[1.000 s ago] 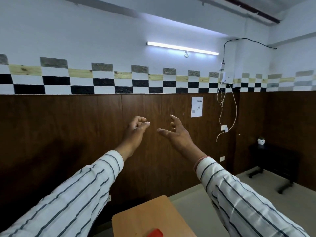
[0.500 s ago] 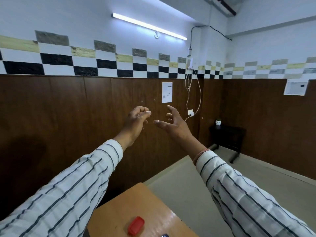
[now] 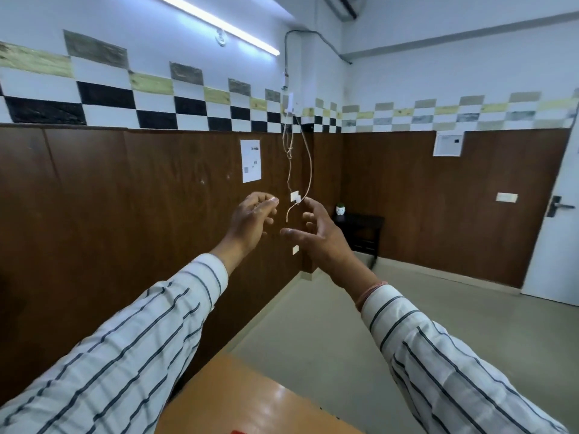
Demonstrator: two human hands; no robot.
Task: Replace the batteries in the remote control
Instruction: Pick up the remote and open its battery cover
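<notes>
While 2 striped sleeves (image 3: 125,355) stretch forward, the left hand (image 3: 248,223) and right hand (image 3: 322,239) hang in the air, close together yet apart, fingers loosely curled and spread, gripping nothing. Beyond the gap between the fingertips sits a white wall socket (image 3: 295,196). Far below the fingers lies the wooden table (image 3: 257,396), with a red sliver (image 3: 239,431) at the bottom of the view; where the remote control is cannot be told.

Two hands (image 3: 249,222) (image 3: 319,238), two striped sleeves (image 3: 141,349) (image 3: 438,355), one wooden table (image 3: 257,399), one tube light (image 3: 219,25), one door (image 3: 557,245), one white pot (image 3: 340,209)
</notes>
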